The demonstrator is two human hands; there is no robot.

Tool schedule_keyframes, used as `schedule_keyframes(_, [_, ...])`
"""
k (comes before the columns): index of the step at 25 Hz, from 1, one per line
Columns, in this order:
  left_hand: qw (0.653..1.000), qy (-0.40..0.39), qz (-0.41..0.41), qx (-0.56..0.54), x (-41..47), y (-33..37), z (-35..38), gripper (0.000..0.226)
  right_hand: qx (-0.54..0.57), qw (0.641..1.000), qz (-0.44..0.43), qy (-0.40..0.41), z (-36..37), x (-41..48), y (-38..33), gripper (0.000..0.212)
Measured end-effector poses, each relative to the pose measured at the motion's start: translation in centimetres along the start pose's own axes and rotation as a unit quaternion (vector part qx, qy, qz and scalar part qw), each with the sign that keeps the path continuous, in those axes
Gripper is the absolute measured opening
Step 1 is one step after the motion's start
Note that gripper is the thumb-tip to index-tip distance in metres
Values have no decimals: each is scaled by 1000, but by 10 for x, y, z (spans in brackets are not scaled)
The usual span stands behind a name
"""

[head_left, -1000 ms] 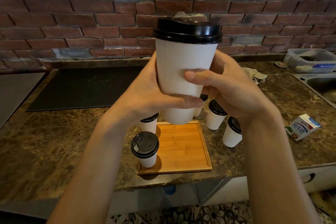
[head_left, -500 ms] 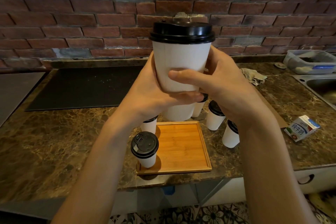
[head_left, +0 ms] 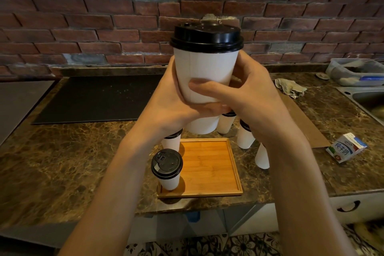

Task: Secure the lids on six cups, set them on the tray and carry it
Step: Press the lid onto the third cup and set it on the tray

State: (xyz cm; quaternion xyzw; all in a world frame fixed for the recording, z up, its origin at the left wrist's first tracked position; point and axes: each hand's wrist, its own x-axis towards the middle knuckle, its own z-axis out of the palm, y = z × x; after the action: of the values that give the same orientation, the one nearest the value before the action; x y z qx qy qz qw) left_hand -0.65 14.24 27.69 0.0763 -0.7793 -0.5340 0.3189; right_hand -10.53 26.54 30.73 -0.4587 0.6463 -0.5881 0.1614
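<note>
left grip [head_left: 166, 108] and right grip [head_left: 253, 97] hold the raised cup [head_left: 204, 68]; lowered carelessly it may topple the other cup [head_left: 167, 169] at the tray's [head_left: 209, 168] near left corner.

Cup [head_left: 204, 75] shifted left (right thumb [head_left: 209, 87] too)

Your white paper cup [head_left: 204, 75] carries a glossy black plastic lid [head_left: 206, 36]. At its 6 o'clock, the square bamboo tray [head_left: 209, 168] is honey-orange with fine grain. The stone desk [head_left: 62, 162] is dark brown, veined gold. At 12 o'clock, the brick wall [head_left: 104, 27] is red-brown with grey mortar. At 4 o'clock, the milk carton [head_left: 345, 148] is white, blue and red. The floor tiles [head_left: 239, 243] show a dark floral pattern.
</note>
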Motion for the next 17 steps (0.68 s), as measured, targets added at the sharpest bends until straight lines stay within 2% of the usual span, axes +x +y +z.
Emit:
schedule_keyframes(7, [999, -49, 17, -1, 2, -5, -1, 105, -93, 995, -17, -9, -11, 3, -3, 84])
schedule_keyframes(12, [997, -69, 16, 35, -1, -19, -7, 110, -67, 997, -33, 3, -10, 1, 13, 85])
schedule_keyframes(14, [995, -44, 9, 92, -11, -35, -16, 104, -48, 998, -32, 16, -8, -4, 27, 86])
schedule_keyframes(17, [987, 70, -18, 142, -31, -72, -32, 78, -40, 998, -16, 39, -4, -10, 58, 84])
